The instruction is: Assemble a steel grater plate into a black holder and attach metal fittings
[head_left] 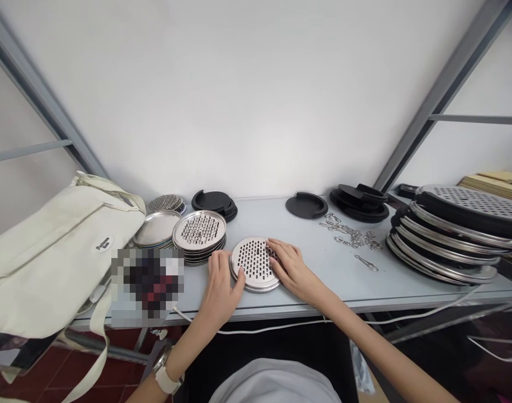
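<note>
A round metal grater plate [253,260] with rows of slots lies near the table's front edge, apparently on top of another metal disc whose rim shows beneath. My left hand [222,285] curves round its left side, thumb at the front rim and fingers at the edge. From the right, my right hand [295,270] grips the rim, its fingertips resting on the slotted face. Just left of them stands a stack of similar grater plates [199,230]. Beside that stack are plain metal discs [158,228].
Black round holders [214,202] lie at the back left, another black holder [306,205] at the back, more [358,202] at right. Loose metal clips [356,238] are scattered there. A tall stack of discs [444,240] stands right. A cream bag [58,246] covers the left end; a white cable [272,328] hangs along the front.
</note>
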The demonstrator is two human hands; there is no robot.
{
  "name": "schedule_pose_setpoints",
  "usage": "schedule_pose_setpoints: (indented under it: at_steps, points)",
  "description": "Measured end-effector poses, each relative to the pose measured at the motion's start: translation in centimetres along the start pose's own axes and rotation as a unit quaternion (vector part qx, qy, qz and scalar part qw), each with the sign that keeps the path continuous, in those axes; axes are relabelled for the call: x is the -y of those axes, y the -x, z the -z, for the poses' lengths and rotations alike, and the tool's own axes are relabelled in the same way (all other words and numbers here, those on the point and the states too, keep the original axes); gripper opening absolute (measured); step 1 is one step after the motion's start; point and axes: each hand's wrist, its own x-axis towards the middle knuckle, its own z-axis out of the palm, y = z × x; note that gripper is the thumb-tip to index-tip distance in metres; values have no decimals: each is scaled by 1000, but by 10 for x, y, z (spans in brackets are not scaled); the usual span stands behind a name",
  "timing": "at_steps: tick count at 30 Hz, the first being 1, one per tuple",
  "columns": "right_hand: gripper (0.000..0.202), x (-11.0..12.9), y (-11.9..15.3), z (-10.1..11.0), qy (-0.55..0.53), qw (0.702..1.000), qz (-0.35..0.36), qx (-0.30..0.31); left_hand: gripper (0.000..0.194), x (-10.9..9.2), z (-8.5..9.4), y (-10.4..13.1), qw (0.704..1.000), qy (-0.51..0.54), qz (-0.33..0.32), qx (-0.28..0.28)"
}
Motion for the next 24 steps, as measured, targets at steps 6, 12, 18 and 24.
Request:
schedule_pose_setpoints:
  at_steps: [6, 12, 18, 24]
  points:
    - [40, -2, -1, -2, 7, 1000, 6, 9, 32, -2, 1, 0, 996, -45, -43, 63]
    - [41, -4, -1, -1, 23, 999, 17, 19, 30, -4, 1, -3, 994, -86, -35, 56]
    - [41, -4, -1, 1, 16, 999, 5, 30, 29, -5, 2, -2, 995, -80, -42, 53]
    - [34, -14, -1, 2, -34, 993, -79, -80, 29, -5, 3, 0, 998, -46, -45, 18]
